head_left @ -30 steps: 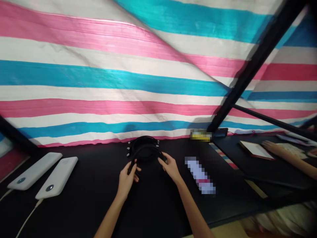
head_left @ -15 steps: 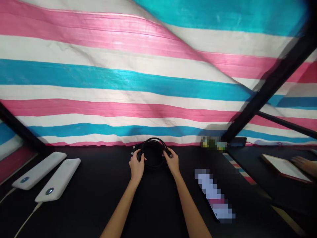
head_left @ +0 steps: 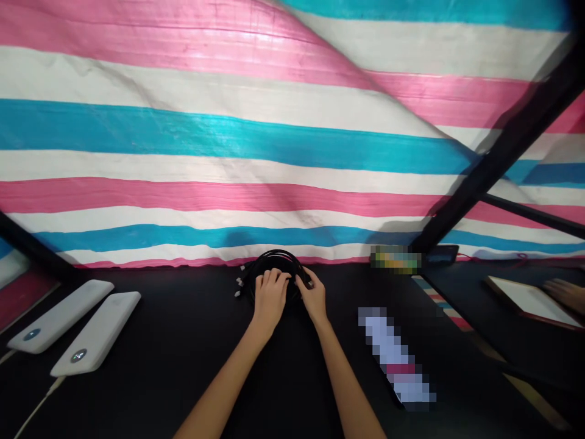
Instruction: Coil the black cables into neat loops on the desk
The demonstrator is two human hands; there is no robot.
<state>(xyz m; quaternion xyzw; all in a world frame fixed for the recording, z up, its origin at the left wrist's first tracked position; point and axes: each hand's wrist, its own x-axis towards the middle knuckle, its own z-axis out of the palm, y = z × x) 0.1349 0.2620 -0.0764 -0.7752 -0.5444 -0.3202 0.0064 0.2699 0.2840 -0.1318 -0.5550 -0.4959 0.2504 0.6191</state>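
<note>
A coiled black cable (head_left: pixel 274 252) lies on the dark table near the striped sheet. Pale connector ends (head_left: pixel 239 282) stick out from the coil's left side, free of my fingers. My right hand (head_left: pixel 313 296) pinches the coil's right side, where a small metallic plug end shows by the fingers. Over the middle of the loop is my left hand (head_left: pixel 271 294), back upward, its fingers bent and slightly apart, pointing toward my right hand. Nothing shows in its grasp, though its palm is hidden.
Two white power banks (head_left: pixel 98 335) with cords lie at left. A blurred phone-like slab (head_left: pixel 397 360) is at right. Farther back are a pixelated packet (head_left: pixel 395 260) and a dark device (head_left: pixel 441 253). Another person's hand (head_left: pixel 564 292) is near a framed white board (head_left: pixel 532 302).
My left hand has let go of the coil's left side and moved right over the loop. The connector ends there are now uncovered. My right hand keeps its hold; the view has shifted slightly.
</note>
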